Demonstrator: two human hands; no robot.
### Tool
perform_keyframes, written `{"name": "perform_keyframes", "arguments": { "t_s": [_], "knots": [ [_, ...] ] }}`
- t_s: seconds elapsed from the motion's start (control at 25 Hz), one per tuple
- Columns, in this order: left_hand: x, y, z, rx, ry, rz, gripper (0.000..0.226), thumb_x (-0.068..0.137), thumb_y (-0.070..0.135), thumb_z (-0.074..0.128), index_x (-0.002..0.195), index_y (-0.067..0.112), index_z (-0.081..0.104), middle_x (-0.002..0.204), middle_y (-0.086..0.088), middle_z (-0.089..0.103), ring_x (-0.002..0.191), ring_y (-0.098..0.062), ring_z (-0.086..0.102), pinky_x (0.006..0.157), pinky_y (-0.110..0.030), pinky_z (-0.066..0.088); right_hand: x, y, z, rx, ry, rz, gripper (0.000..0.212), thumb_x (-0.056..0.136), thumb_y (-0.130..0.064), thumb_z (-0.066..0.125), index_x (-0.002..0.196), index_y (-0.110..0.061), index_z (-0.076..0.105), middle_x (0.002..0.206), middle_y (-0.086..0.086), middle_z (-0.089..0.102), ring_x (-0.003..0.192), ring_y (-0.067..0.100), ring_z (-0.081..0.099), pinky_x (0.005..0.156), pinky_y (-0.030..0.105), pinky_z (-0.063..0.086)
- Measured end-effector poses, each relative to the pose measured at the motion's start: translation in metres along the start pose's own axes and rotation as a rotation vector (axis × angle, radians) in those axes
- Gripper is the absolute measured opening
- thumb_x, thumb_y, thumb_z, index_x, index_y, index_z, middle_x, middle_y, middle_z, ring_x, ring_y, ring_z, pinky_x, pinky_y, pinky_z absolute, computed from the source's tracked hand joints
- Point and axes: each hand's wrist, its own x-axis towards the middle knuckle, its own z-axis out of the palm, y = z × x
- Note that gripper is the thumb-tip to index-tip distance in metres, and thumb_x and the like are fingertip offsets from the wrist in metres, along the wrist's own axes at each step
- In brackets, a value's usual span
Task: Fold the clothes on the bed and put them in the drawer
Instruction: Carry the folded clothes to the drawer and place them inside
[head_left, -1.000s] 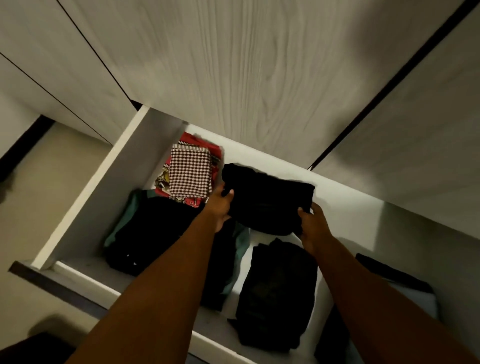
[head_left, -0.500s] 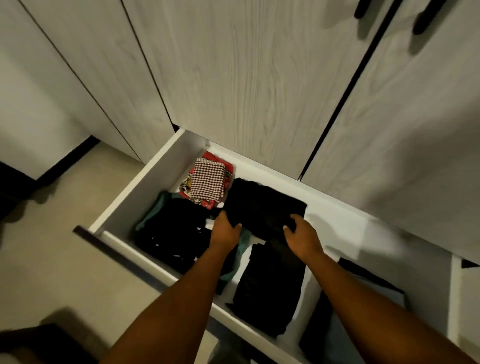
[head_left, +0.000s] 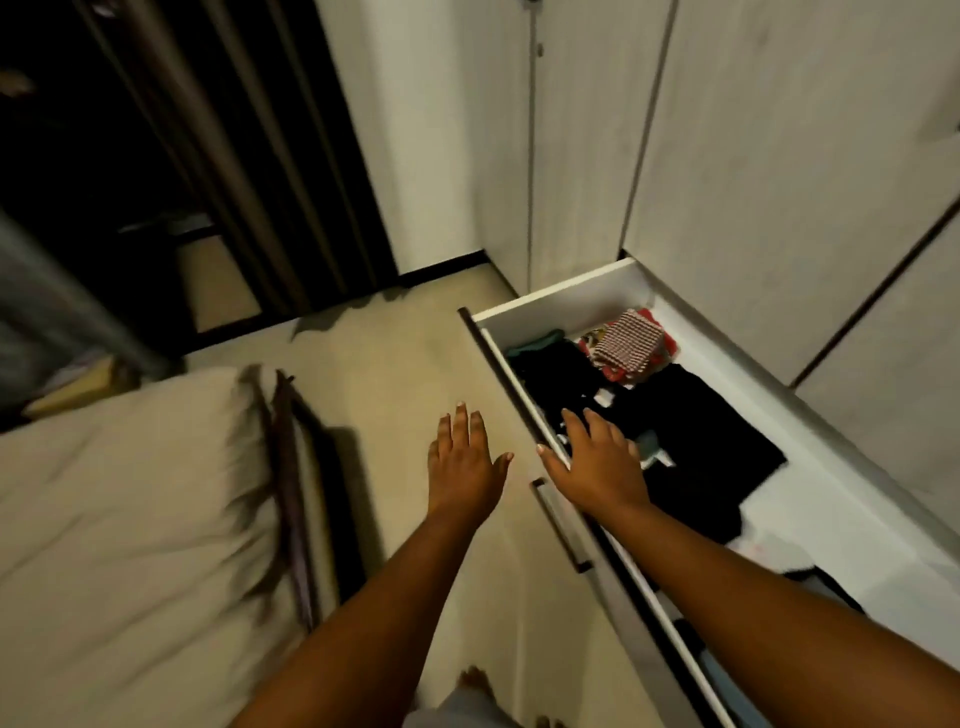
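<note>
Clothes (head_left: 696, 436) lie folded inside drawer (head_left: 561, 306); we judge them soft, light, floppy: lift under the fold. Left hand (head_left: 465, 457) beside drawer, right hand (head_left: 597, 462) over its front, both spread, empty.

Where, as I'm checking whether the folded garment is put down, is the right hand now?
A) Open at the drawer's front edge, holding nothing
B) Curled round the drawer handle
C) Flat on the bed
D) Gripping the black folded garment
A: the right hand is spread open with straight fingers over the front edge of the drawer, and the black folded garment lies free inside.
</note>
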Motion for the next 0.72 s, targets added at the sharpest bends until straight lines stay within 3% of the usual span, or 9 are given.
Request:
{"name": "perform_keyframes", "arguments": {
  "t_s": [0.2,0.36,0.6,0.72],
  "knots": [
    [-0.139,-0.132,-0.025,-0.061,0.102,-0.502,0.081,0.099,0.062,0.035,0.159,0.014,0.011,0.168,-0.011,-0.001,0.154,-0.033,-0.001,0.122,-0.05,0.012,-0.057,-0.149,0.054,-0.119,-0.151,-0.419,0.079,0.092,-0.077,0.022,0.156,-0.031,0.03,0.162,0.01,0.032,0.147,0.031,0.031,0.114,0.051,0.029],
    [-0.298,-0.228,-0.027,-0.153,0.116,-0.977,0.08,0.098,0.065,0.025,0.159,0.013,0.015,0.167,-0.014,0.0,0.153,-0.034,0.003,0.12,-0.051,0.016,-0.159,-0.276,0.118,-0.231,-0.317,-0.832,0.096,0.077,-0.081,-0.001,0.156,-0.036,0.029,0.162,0.01,0.03,0.148,0.03,0.03,0.114,0.048,0.028],
    [-0.535,-0.278,0.014,-0.414,0.137,-1.563,0.081,0.1,0.063,0.026,0.16,0.012,0.005,0.167,-0.012,-0.009,0.154,-0.032,-0.005,0.122,-0.052,0.01,-0.363,-0.379,0.201,-0.34,-0.619,-1.306,0.069,0.098,-0.07,0.022,0.157,-0.033,0.027,0.164,0.008,0.027,0.149,0.028,0.026,0.115,0.047,0.026],
    [-0.611,-0.279,0.031,-0.535,0.199,-1.745,0.083,0.101,0.063,0.028,0.159,0.01,0.004,0.167,-0.013,-0.006,0.153,-0.033,0.0,0.122,-0.048,0.012,-0.441,-0.396,0.228,-0.368,-0.753,-1.423,0.066,0.1,-0.066,0.027,0.157,-0.032,0.027,0.164,0.007,0.026,0.149,0.028,0.027,0.115,0.047,0.027]
  ]
}}
